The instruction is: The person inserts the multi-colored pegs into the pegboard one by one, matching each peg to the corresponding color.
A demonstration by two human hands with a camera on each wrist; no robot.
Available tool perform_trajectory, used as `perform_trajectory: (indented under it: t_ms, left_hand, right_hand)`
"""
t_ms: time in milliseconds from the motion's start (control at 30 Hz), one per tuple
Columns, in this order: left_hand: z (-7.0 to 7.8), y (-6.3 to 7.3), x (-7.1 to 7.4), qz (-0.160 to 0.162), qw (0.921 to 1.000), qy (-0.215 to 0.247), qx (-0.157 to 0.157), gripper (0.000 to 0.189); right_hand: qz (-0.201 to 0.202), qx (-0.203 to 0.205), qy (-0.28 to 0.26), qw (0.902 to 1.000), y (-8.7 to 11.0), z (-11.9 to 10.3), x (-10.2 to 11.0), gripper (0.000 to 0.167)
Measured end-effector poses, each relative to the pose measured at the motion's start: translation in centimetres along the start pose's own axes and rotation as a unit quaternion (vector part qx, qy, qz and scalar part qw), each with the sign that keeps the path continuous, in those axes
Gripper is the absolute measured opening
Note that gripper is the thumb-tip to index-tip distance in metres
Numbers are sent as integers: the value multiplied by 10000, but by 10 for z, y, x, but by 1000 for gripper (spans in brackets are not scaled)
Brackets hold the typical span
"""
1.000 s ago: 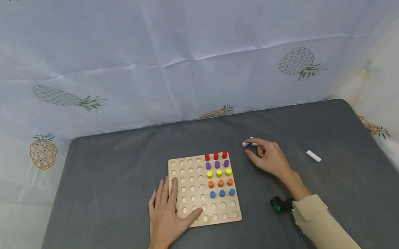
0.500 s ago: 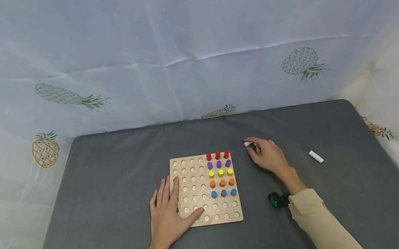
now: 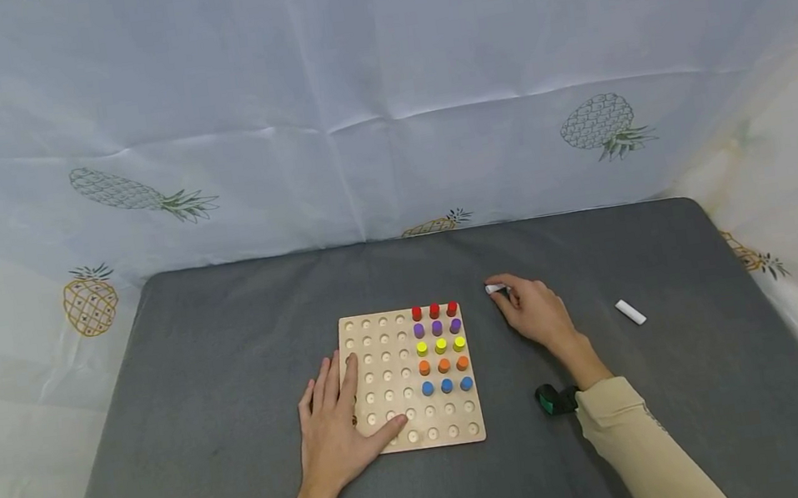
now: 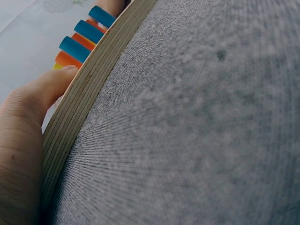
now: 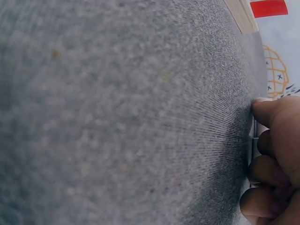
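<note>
A square wooden pegboard (image 3: 386,357) lies on the table with rows of round holes. Its right side bears upright pegs in rows of three: red (image 3: 434,312), purple, yellow, orange and blue (image 3: 446,386). My left hand (image 3: 335,442) rests spread over the board's left edge, thumb across its lower part; the left wrist view shows that thumb beside the board's layered edge. Beyond the board's upper right corner, my right hand (image 3: 534,311) pinches a white peg (image 3: 495,288) between thumb and index finger, low over the table. The other right fingers are curled in the right wrist view.
Another white peg (image 3: 630,312) lies on the grey-covered table (image 3: 230,347), to the right of my right hand. Pale cloth with pineapple prints (image 3: 387,158) hangs behind the table and at its sides. A dark strap device (image 3: 557,399) sits by my right wrist.
My right thumb and index finger have closed in on the white peg. The left hand stays on the pegboard, and the pegs in it stand as before.
</note>
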State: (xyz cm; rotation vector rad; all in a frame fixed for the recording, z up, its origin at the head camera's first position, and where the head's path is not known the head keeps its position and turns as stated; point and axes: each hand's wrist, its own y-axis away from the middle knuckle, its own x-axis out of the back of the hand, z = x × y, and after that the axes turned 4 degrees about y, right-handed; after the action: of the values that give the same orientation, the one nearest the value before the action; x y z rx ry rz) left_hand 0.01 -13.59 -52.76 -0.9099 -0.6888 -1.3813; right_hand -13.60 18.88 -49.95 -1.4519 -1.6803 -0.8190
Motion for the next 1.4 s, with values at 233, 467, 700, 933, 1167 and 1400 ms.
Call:
perform_trajectory:
  t_ms: [233, 467, 700, 933, 1167, 1400]
  left_hand:
    - [0, 0, 0, -95, 9999, 0, 66, 115]
    - [0, 0, 1, -137, 9999, -42, 88, 116]
    - [1, 0, 1, -82, 9999, -56, 32, 116]
    - [1, 0, 1, -2, 10000, -67, -2, 115]
    - [-1, 0, -2, 134, 9998, -87, -69, 115]
    - [0, 0, -1, 127, 9999, -87, -80, 115]
  right_hand:
    - [126, 69, -76, 9999, 3, -3, 2, 27]
    - [317, 95, -153, 9993, 8, -6, 5, 26]
    - [425, 27, -309, 9986, 16, -8, 8, 24]
    - [500, -60, -401, 9979, 23, -11, 8, 24]
    - [667, -18, -491, 9966, 33, -17, 11, 23]
    - [785, 98, -592, 9951, 44, -24, 14, 21]
